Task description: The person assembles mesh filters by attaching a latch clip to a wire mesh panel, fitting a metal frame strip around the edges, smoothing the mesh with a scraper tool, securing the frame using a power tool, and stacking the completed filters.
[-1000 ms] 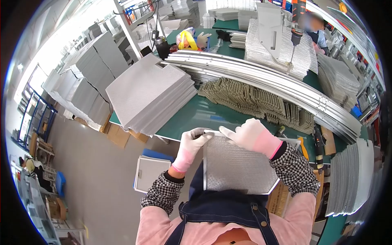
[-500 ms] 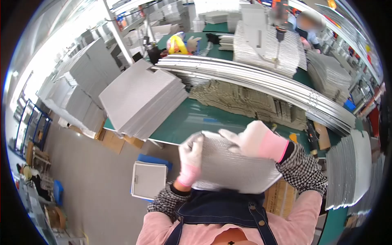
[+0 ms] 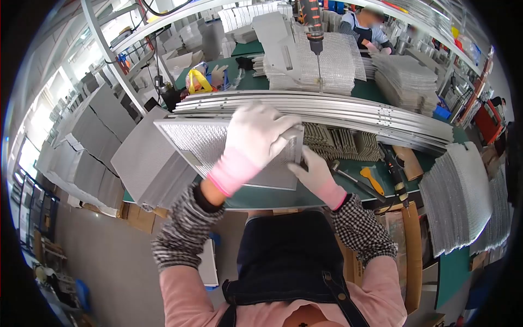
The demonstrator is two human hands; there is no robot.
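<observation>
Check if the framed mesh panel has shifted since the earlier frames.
Yes. Against the green table, the framed mesh panel went from mostly outside its near edge to above its top, toward the metal rails.

The single head view looks forward and down from the wearer's head, taking in the apron close by at bottom centre and the workshop farther off along the top.

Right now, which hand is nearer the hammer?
Right. The right hand is just left of the hammer; the left hand is farther left, on the framed panel.
</observation>
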